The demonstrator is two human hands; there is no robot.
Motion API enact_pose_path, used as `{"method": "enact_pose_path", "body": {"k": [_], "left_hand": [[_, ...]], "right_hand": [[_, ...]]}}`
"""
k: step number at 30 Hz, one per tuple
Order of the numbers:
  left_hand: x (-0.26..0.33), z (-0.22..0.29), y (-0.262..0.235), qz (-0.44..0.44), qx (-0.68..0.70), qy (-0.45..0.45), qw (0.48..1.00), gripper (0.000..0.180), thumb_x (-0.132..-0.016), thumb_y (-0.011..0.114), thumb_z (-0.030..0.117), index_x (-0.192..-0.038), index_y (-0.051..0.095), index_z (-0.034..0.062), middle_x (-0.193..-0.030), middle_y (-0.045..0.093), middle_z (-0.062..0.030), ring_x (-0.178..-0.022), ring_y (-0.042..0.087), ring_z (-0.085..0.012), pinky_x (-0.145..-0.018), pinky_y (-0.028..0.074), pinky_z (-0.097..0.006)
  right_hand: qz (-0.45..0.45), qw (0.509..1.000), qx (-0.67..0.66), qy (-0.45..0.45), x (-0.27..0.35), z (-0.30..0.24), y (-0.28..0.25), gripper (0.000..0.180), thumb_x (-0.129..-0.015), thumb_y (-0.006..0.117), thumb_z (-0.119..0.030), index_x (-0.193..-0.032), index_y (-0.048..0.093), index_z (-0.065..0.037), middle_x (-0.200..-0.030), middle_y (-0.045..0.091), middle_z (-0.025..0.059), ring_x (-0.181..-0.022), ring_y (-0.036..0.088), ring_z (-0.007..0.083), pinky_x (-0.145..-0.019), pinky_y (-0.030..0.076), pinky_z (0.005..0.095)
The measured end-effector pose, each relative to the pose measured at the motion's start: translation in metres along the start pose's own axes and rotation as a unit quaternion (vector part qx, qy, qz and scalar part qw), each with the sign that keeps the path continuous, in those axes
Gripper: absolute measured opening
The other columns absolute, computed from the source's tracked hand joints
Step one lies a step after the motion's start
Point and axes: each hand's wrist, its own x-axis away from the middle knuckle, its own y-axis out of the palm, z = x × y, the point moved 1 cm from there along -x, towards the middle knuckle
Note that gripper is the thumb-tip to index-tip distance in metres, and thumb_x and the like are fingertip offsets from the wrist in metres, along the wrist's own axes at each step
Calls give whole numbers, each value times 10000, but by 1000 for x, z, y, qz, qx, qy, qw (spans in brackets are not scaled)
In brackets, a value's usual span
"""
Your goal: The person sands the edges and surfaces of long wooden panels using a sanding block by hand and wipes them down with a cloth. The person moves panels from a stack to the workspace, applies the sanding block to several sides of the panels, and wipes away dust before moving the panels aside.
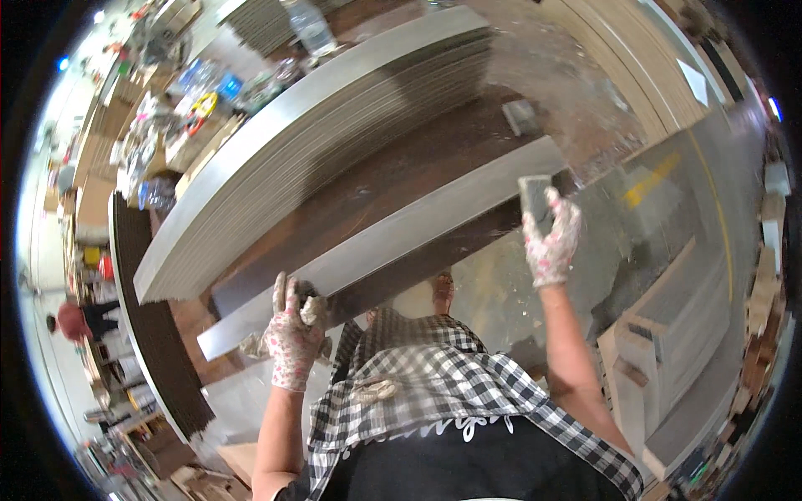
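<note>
A long, narrow grey board (pixel 434 219) lies slantwise across the brown worktop in front of me. My right hand (pixel 551 242), in a white glove with a pink pattern, is closed round a grey sanding block (pixel 533 199) near the board's right end. My left hand (pixel 292 338), gloved alike, rests at the board's left part with two fingers stretched out and the thumb apart. Next to its thumb is a small dark patch that I cannot make out. Another grey block (pixel 521 118) lies on the worktop beyond the board's right end.
A tall stack of similar boards (pixel 334 108) stands behind the board. Bottles and clutter (pixel 200 92) fill the far left. Wooden panels (pixel 618 58) lie at the far right, and a board structure (pixel 668 359) stands at the near right. A person (pixel 75 321) is at the far left.
</note>
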Motion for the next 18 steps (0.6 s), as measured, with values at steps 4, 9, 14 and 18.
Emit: {"method": "enact_pose_path", "body": {"k": [4,9,14,18], "left_hand": [[35,-9,-11,0,29,54,998,568,-767,725,138,-1313,580,85,-1417,543,-128,-1049,670,-349,-844,558,-413],[93,-43,-18,-84,156,36,984,528,-744,716,150,-1262,615,138,-1329,592,-119,-1059,653,-337,-853,554,-415],[142,-76,-33,-89,206,-61,973,609,-701,725,124,-1295,588,151,-1296,606,-103,-1045,659,-314,-853,565,-410],[173,-96,-39,-117,257,-146,948,637,-743,740,195,-1350,545,176,-1316,579,-140,-1136,614,-360,-918,535,-423]], "right_hand": [[-72,991,-95,-57,68,-72,36,592,-714,849,-203,-1246,611,-97,-1085,540,161,-1021,547,341,-872,468,467],[-157,963,-178,-129,108,-172,50,589,-681,863,-193,-1212,633,-84,-1091,550,139,-997,543,328,-866,457,463],[-217,933,-174,-230,104,-260,52,546,-685,851,-213,-1180,656,-91,-1073,549,131,-979,538,325,-855,451,465],[-276,904,-181,-273,105,-323,63,504,-726,818,-278,-1175,660,-116,-1075,557,130,-991,540,321,-855,450,462]]}}
